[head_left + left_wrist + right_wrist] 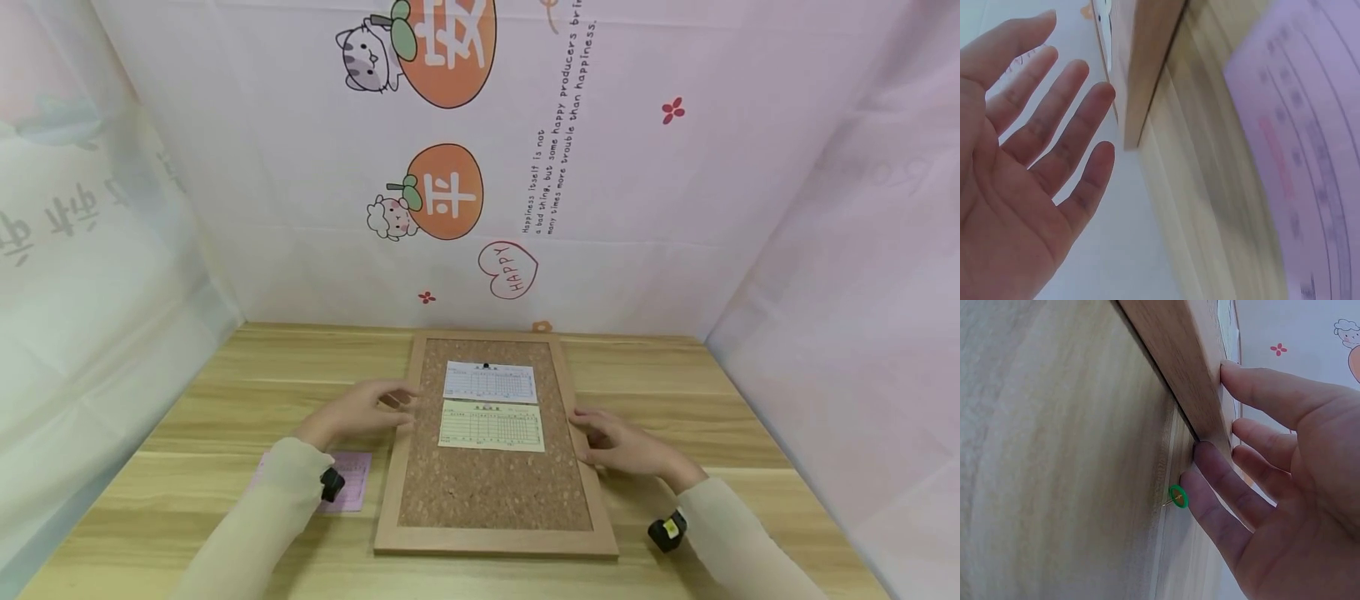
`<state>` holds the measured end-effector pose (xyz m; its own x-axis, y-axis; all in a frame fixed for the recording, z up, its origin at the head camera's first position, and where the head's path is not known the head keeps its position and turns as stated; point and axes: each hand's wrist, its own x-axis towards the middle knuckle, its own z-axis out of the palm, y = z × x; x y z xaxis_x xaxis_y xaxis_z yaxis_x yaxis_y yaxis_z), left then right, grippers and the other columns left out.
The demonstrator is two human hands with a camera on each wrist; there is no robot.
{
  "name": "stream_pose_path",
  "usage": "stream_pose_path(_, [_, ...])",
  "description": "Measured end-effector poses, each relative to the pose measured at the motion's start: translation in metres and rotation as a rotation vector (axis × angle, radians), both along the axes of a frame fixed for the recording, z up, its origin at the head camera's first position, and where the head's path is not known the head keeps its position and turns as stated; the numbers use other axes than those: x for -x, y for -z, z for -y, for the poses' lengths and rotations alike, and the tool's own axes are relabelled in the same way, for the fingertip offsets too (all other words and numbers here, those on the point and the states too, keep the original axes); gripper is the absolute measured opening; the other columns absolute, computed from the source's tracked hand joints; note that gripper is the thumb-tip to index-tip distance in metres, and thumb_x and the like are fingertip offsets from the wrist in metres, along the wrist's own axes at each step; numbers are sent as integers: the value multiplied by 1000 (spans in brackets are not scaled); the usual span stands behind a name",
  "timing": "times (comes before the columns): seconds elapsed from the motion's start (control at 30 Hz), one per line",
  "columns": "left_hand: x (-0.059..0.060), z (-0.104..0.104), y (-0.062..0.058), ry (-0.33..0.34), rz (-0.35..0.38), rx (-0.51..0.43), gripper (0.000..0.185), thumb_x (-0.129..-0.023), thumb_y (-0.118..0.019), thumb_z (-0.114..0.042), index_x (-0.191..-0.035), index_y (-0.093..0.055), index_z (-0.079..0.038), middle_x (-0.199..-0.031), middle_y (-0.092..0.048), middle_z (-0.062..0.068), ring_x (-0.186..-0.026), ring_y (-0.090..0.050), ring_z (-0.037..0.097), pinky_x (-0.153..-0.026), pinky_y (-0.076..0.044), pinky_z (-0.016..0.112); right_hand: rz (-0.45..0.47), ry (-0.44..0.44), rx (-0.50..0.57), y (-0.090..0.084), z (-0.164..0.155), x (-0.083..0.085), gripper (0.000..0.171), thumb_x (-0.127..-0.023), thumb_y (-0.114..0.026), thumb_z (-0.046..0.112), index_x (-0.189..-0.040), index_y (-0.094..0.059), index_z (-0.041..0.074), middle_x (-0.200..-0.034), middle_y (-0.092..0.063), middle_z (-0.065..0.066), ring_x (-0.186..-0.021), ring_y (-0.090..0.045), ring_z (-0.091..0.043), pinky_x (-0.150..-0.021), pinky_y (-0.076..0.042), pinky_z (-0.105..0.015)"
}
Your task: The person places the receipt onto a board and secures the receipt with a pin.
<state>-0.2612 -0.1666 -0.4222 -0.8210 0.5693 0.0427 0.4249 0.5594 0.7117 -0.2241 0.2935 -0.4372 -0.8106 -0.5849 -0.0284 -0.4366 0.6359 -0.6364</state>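
A wood-framed cork board (495, 500) lies on the table. Pinned to it are a pale blue-white form slip (490, 383), with a black tack (486, 365) at its top, and a yellow slip (491, 427) just below. My left hand (371, 410) hovers by the left frame edge, palm visible and fingers loosely spread in the left wrist view, holding nothing. At the right frame edge, the fingertips and thumb of my right hand (618, 442) touch the wood. A green thumbtack (1178, 496) lies beside those fingers in the right wrist view.
A pink form slip (352, 479) lies on the wooden table (675, 375) left of the board, partly covered by the left forearm. White printed cloth (622, 267) hangs behind the table and along both sides.
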Motion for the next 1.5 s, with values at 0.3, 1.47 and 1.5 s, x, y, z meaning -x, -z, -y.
stream_pose_path(0.3, [-9,40,-1,-35,-32,41,40,-96,-68,-16,-132,-61,-1,-123,-64,16,-111,-61,32,-96,-49,49,4,-2,-2,-2,2,0,63,-99,-66,21,-147,-40,-9,-154,-30,-32,-122,-53,-42,-100,-44,-58])
stream_pose_path(1.47, [-48,139,3,-122,-27,187,57,-81,-84,-23,-125,-62,5,-122,-65,21,-112,-59,44,-95,-47,59,35,11,26,2,0,-2,63,-100,-65,22,-149,-38,-7,-156,-27,-29,-128,-47,-45,-105,-37,-61])
stream_pose_path(1.5, [-49,141,3,-122,-24,195,58,-80,-85,-23,-124,-62,6,-122,-64,22,-112,-59,45,-95,-46,60,35,12,25,2,0,-2,64,-100,-65,22,-149,-38,-7,-156,-27,-29,-128,-47,-45,-105,-37,-61])
